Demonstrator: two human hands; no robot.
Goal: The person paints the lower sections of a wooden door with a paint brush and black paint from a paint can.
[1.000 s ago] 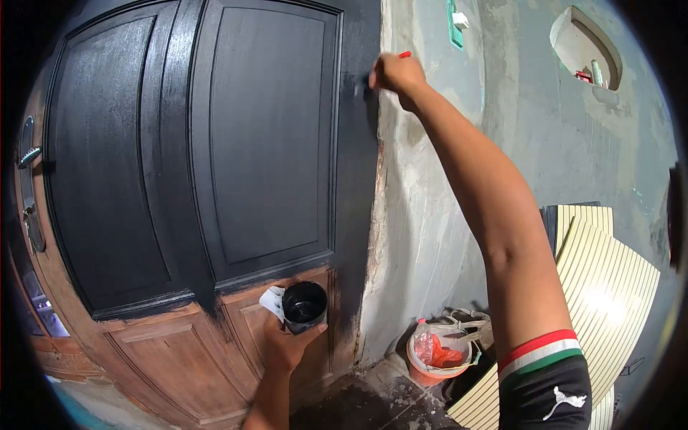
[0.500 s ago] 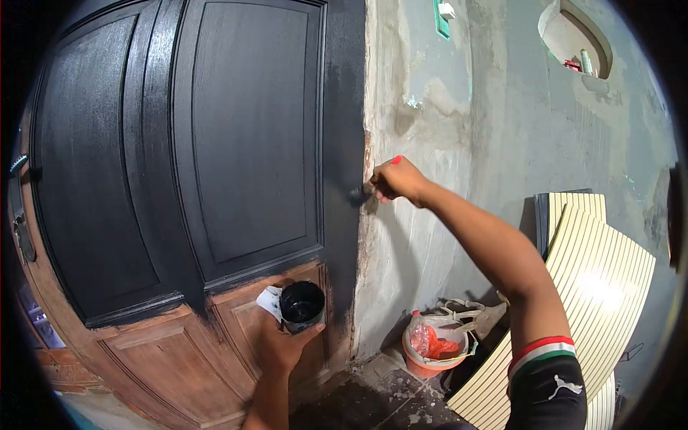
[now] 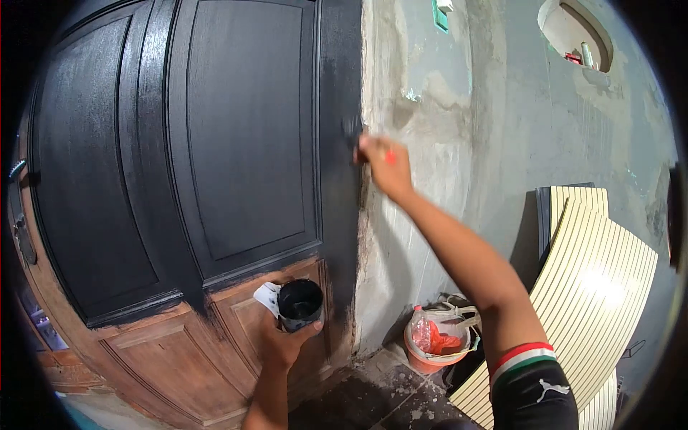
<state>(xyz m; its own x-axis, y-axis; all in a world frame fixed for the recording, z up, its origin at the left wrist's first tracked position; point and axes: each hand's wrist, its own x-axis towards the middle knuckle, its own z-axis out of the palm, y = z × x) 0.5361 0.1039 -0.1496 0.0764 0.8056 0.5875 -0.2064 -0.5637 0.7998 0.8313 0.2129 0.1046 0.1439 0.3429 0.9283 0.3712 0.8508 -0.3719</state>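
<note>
My left hand [image 3: 288, 342] grips a small cup of black paint [image 3: 300, 304], with a white scrap of paper or cloth [image 3: 267, 296] at its side, in front of the door's bare lower part. My right hand [image 3: 383, 163], slightly blurred, is closed around a paintbrush [image 3: 350, 132] at the door's right edge. The smeared dark bristles seem to touch the black paint there. The wooden door [image 3: 247, 136] is black on its upper panels and down part of its right edge. Its lower panels [image 3: 163, 362] show bare brown wood.
A rough plastered wall [image 3: 494, 122] adjoins the door on the right. On the floor stands an orange bucket [image 3: 424, 360] holding a plastic bottle and red plastic. Cream striped panels [image 3: 598, 279] lean against the wall. A niche [image 3: 573, 36] holds small items.
My right hand has moved up along the door's edge with the paintbrush. My left hand and the cup have stayed nearly in place.
</note>
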